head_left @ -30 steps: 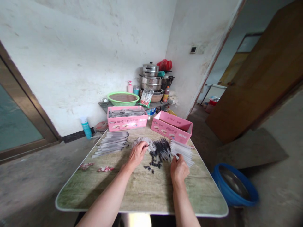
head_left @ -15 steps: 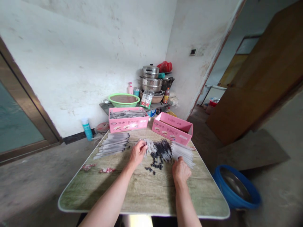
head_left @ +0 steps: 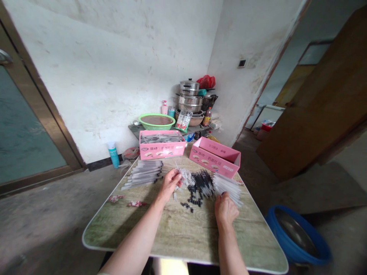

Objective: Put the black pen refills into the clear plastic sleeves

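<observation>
The left hand [head_left: 168, 187] has shifted slightly left beside the white pieces [head_left: 187, 177]; a thin pale stick [head_left: 176, 165] now shows at its fingers [head_left: 175, 176]. A door handle [head_left: 5, 57] has entered at left.

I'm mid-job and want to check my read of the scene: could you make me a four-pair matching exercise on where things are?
Things:
1. black pieces
2. row of pale sticks
3. green basin
4. blue tub

Places:
A. on the shelf behind the pink boxes
B. beyond the right edge of the table
C. scattered loose on the table
D. laid side by side, just ahead of the right hand

Pairs: 1-C, 2-D, 3-A, 4-B
</observation>
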